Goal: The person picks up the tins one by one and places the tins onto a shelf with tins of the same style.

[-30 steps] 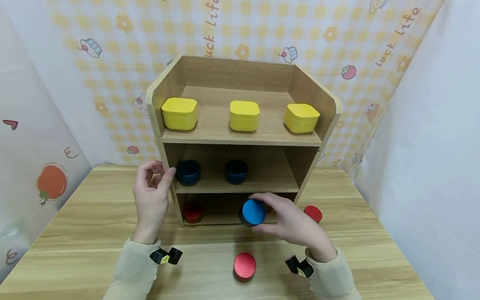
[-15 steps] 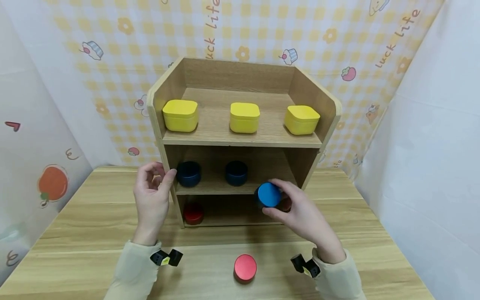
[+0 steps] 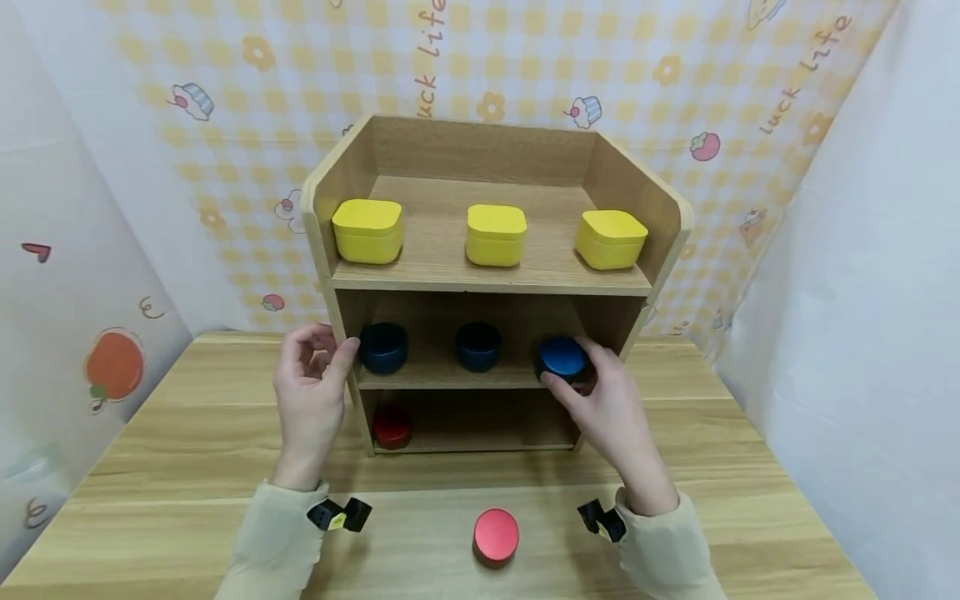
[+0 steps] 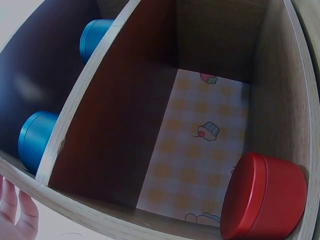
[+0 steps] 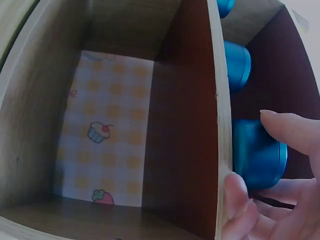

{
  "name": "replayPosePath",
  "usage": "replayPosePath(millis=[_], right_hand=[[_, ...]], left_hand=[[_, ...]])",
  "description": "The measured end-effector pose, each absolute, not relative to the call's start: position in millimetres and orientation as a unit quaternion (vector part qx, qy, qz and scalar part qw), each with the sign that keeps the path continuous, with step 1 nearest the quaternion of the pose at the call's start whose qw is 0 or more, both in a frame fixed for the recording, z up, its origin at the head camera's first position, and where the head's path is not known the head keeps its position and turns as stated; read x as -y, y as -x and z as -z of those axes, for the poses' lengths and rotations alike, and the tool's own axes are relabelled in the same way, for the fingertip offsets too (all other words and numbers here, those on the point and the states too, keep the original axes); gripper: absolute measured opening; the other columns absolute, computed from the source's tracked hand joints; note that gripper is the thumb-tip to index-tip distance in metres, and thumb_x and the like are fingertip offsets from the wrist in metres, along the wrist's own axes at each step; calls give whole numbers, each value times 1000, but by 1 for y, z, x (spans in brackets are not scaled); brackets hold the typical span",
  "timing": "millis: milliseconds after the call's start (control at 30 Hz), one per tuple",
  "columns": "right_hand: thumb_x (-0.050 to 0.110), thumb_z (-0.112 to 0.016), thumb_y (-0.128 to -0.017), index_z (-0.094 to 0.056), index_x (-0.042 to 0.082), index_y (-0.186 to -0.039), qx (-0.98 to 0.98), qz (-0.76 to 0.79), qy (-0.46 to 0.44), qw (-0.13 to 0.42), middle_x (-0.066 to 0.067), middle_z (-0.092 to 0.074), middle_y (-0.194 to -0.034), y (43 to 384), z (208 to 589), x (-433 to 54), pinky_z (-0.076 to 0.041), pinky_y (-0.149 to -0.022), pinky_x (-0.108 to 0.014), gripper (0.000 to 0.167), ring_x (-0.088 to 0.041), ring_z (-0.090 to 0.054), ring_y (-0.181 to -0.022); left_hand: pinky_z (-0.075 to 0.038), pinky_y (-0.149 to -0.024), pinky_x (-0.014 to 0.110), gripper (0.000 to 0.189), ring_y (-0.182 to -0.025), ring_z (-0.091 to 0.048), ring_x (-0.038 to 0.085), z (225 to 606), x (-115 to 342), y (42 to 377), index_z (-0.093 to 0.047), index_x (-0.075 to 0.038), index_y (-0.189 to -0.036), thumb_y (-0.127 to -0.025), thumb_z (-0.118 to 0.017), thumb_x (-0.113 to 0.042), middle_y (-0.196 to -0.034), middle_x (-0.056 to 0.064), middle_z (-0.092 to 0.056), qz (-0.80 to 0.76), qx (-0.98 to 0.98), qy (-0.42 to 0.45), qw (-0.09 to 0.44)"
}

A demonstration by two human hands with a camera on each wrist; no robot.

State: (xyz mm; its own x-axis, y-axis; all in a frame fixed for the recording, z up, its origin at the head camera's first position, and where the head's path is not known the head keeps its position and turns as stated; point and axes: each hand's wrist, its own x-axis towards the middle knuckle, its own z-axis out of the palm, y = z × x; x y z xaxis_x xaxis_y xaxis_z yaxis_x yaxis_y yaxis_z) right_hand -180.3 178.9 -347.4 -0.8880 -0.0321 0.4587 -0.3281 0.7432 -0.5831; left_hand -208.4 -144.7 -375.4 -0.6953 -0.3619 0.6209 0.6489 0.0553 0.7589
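In the head view, my right hand (image 3: 611,408) holds a blue round tin (image 3: 562,357) at the right end of the middle shelf. Thumb and fingers lie on either side of this tin (image 5: 260,155) in the right wrist view, its base close over the board. My left hand (image 3: 311,396) grips the left side panel of the wooden shelf unit (image 3: 480,285), thumb at the front edge and fingers outside. Two more blue tins, a left one (image 3: 384,348) and a middle one (image 3: 478,347), stand on the same shelf.
Three yellow boxes, a left one (image 3: 367,232), a middle one (image 3: 496,236) and a right one (image 3: 611,240), line the top shelf. One red tin (image 3: 392,427) sits at the bottom shelf's left end. Another red tin (image 3: 496,537) stands on the table in front.
My right hand has carried the blue tin rightward and up from before the bottom shelf onto the middle shelf. It now hides a red tin on the right. My left hand stays put.
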Motion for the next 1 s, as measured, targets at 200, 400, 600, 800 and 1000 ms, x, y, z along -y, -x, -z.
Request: replayPosePath(millis=[200,400,600,800,1000], right_hand=[[37,-74,-87,-53,0,-135,920,-320,-63,218,-22,-59,-125,184,348,-177,-48,-84,-51,64,-37,-61,-102],[40,-72,-88,-52,-1,-137,926,-304,-38,221,-23,-55,-132,187,348,-174,-44,-92,-55,67,-41,-55,-116],[41,-72,-87,-53,1,-137,930,-276,-29,243,-21,-58,-130,189,349,-172,-47,-86,-56,66,-41,-58,-111],[42,-72,-87,-53,1,-136,932,-253,-25,259,-21,-61,-125,188,350,-170,-50,-77,-55,67,-42,-62,-102],[40,-72,-88,-52,-2,-136,931,-248,-18,266,-23,-61,-125,188,351,-170,-50,-77,-56,67,-44,-62,-101]], left_hand=[[-36,-71,24,29,-86,-48,17,376,144,209,-51,13,-110,-88,-67,6,-91,2,-53,681,621,113,372],[-37,-71,23,28,-85,-49,16,376,144,210,-51,13,-110,-87,-67,8,-90,2,-53,683,616,119,375],[-37,-70,21,27,-83,-48,17,375,144,209,-52,11,-109,-87,-67,8,-90,4,-52,697,603,126,368],[-38,-68,20,27,-80,-48,17,374,145,206,-52,10,-109,-87,-68,8,-89,4,-51,698,604,117,365],[-38,-66,19,28,-77,-48,16,375,145,206,-52,10,-110,-87,-68,8,-89,4,-52,693,612,117,364]])
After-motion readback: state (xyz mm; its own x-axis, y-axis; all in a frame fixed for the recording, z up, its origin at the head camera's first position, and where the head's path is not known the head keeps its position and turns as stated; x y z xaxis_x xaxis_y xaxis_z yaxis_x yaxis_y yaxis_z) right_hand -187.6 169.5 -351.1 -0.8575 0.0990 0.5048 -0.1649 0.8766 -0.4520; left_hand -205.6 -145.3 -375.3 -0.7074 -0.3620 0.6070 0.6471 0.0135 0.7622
